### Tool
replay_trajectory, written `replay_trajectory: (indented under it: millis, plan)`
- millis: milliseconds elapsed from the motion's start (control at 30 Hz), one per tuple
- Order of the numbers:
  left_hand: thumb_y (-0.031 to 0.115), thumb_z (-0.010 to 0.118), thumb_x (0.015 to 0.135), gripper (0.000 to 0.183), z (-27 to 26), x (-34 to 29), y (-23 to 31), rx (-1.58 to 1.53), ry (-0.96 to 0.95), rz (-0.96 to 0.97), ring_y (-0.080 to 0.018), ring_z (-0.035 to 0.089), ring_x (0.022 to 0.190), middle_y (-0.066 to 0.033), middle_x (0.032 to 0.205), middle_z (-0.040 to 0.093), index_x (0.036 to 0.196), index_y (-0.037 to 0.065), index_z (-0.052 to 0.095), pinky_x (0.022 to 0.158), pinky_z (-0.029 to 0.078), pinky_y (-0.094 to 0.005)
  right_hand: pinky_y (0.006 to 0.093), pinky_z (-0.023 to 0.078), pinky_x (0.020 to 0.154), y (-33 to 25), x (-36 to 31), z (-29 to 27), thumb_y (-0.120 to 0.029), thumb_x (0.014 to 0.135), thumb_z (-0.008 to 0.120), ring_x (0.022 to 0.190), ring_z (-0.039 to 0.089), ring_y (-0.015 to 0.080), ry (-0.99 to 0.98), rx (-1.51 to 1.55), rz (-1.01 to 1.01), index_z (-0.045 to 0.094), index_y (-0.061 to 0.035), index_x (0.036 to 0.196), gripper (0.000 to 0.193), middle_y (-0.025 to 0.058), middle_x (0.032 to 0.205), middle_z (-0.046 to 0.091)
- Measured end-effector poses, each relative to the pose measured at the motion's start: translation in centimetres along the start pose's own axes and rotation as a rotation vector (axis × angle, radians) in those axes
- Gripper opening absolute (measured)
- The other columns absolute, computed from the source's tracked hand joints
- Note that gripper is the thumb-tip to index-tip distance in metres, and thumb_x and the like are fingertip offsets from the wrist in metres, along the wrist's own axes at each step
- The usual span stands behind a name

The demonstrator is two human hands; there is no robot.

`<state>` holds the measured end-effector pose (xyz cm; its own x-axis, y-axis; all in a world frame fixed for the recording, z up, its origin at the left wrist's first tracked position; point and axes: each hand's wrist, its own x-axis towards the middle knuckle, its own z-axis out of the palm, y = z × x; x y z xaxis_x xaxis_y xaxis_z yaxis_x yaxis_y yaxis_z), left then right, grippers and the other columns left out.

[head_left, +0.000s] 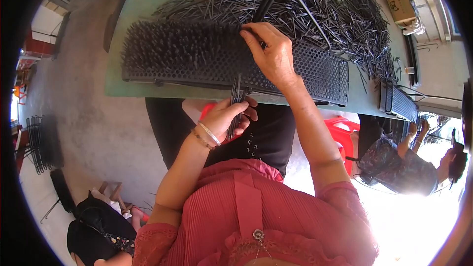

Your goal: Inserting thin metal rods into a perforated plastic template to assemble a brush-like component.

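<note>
A long black perforated rack (322, 76) lies along the near edge of the green table. Thin black sticks (170, 44) stand upright, packed in the holes of its left part; the right part shows bare holes. My left hand (227, 118) is closed around a bundle of the same thin black sticks (237, 90), held just in front of the rack's near edge. Over the rack, my right hand (273, 54) has thumb and forefinger pinched beside the last standing sticks. What the fingertips hold is too small and dark to make out.
A big heap of loose black sticks (345, 15) covers the table (140, 0) behind the rack. Dark metal bars (303, 7) rise over the rack. At right are another rack (401, 102), a red stool (340, 128) and a seated person (404, 162); another person (98, 226) is lower left.
</note>
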<state>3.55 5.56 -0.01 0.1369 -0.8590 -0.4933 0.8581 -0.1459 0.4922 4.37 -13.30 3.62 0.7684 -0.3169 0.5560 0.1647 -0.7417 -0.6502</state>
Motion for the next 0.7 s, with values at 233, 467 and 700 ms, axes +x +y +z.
replay_trajectory:
  millis: [233, 467, 700]
  plan:
    - [0.024, 0.048, 0.096, 0.026, 0.5, 0.2, -0.1, 0.113, 0.057, 0.110, -0.0065, 0.045, 0.061, -0.0053, 0.082, 0.057, 0.111, 0.004, 0.053, 0.046, 0.034, -0.0184, 0.0378, 0.049, 0.071, 0.9, 0.0, 0.4, -0.004, 0.076, 0.067, 0.079, 0.060, 0.0311, -0.023, -0.112, -0.177, 0.065, 0.0004, 0.088, 0.013, 0.0119, 0.088, 0.062]
    - [0.033, 0.044, 0.098, 0.031, 0.4, 0.1, 0.3, 0.069, 0.101, 0.145, -0.0051, 0.044, 0.060, -0.0031, 0.076, 0.054, 0.106, 0.005, 0.053, 0.045, 0.032, -0.0179, 0.0346, 0.049, 0.065, -0.6, 0.0, -0.2, -0.008, 0.079, 0.068, 0.073, 0.060, 0.0279, 0.078, -0.028, -0.126, 0.067, 0.0006, 0.087, 0.012, 0.0120, 0.085, 0.061]
    - [0.030, 0.044, 0.099, 0.029, 1.8, -0.7, 0.9, 0.113, -0.056, 0.269, -0.0044, 0.040, 0.056, -0.0041, 0.078, 0.054, 0.108, 0.003, 0.052, 0.045, 0.031, -0.0171, 0.0242, 0.048, 0.066, -3.0, -2.2, -4.0, -0.022, 0.087, 0.066, 0.074, 0.059, 0.0074, -0.586, 0.406, 0.590, 0.067, 0.0050, 0.094, 0.028, 0.0079, 0.080, 0.068]
